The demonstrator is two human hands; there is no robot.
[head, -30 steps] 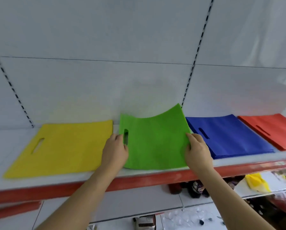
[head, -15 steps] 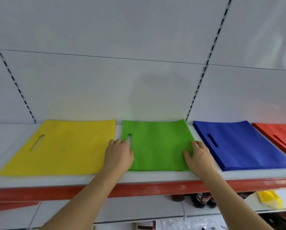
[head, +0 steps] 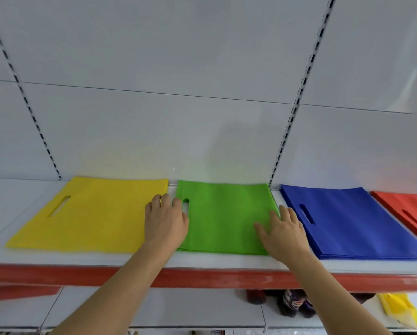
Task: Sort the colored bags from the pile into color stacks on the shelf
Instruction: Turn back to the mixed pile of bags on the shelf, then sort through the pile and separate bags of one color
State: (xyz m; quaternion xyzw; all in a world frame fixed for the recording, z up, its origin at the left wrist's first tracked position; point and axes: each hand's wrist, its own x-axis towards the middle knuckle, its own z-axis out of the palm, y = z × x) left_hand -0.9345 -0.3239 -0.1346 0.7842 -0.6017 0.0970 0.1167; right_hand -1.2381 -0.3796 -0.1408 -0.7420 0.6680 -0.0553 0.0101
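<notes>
Both hands flat, fingers straight, on green bag [head: 223, 216]: left hand [head: 165, 220] at handle-slot edge, right hand [head: 283, 234] at opposite edge; bag's long axis runs left–right btwn them.

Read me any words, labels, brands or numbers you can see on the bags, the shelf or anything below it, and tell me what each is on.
No text can be read.
Yellow bags, green bags, blue bags, red bags: plain, no print.
Shelf's red front edge: no label visible.
Dark bottles on the lower shelf: one has a round logo, too blurred to read.
</notes>
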